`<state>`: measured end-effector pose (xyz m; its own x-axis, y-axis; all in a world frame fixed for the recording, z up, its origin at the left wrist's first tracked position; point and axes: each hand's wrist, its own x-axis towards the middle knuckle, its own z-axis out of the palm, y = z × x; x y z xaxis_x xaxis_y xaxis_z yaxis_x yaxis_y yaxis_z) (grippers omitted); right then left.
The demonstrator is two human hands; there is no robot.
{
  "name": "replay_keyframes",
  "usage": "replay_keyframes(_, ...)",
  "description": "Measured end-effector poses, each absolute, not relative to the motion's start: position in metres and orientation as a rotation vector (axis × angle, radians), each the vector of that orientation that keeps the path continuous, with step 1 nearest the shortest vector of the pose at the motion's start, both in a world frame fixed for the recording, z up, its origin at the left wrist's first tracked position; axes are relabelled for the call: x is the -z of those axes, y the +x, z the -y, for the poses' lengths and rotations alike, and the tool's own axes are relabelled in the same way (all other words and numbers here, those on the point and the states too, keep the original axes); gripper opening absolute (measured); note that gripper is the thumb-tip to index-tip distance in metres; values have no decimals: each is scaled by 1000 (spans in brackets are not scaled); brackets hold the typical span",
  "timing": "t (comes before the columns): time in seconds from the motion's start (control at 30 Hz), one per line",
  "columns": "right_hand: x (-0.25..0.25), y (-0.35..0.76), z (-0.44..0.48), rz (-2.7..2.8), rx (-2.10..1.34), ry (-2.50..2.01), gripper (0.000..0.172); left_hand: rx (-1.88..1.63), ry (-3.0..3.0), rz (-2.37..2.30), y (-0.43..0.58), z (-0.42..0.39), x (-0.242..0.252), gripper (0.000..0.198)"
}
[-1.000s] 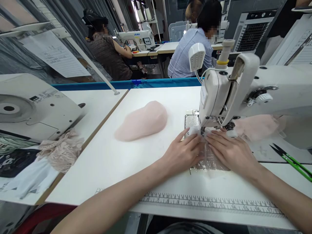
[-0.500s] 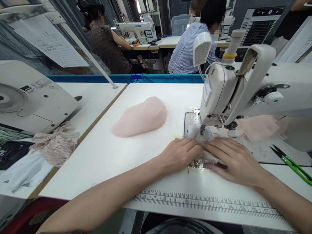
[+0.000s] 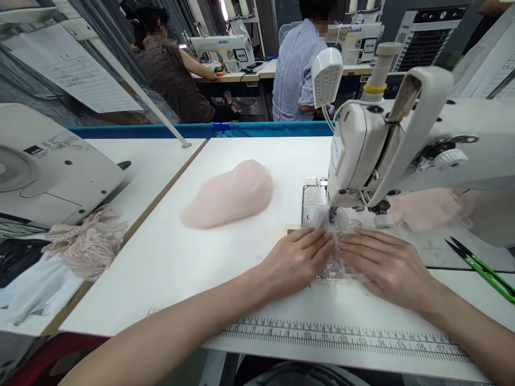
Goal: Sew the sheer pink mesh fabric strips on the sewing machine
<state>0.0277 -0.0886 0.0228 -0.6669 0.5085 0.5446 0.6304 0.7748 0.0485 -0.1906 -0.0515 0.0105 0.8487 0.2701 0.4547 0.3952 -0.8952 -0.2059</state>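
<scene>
A thin, see-through piece of fabric (image 3: 335, 256) lies under the needle area of the white sewing machine (image 3: 354, 155), over its metal plate. My left hand (image 3: 300, 258) is on the fabric's left side, fingers close together and bent at the tips, gripping its edge in front of the presser foot (image 3: 332, 213). On the other side my right hand (image 3: 388, 262) rests with its fingers stretched out flat over the fabric; its thumb is hidden. A pale pink sheer piece of fabric (image 3: 231, 195) lies on the white table (image 3: 173, 268) to the left.
Green-handled thread snips (image 3: 485, 271) lie at the right, near more pink fabric (image 3: 428, 208). A printed ruler (image 3: 322, 338) runs along the front edge. At left are a second machine (image 3: 52, 166) and a bundle of beige cords (image 3: 90, 241). Two people sit beyond the blue edge.
My right hand's fingers have straightened and lie flatter on the fabric. My left hand stays almost in place. The person in stripes has shifted left, and the view has moved slightly.
</scene>
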Motion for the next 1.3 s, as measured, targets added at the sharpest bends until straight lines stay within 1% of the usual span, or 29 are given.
replay_keyframes(0.8,-15,29,80,2431,369,-895,19,552,-2730,588,-187,39,-9,29)
replay_keyframes(1.03,-17,26,82,2459,436,-892,21,629,-2754,498,-190,43,-10,27)
replay_keyframes(1.3,-16,27,83,2457,450,-919,22,646,-2777,535,-191,44,-9,27)
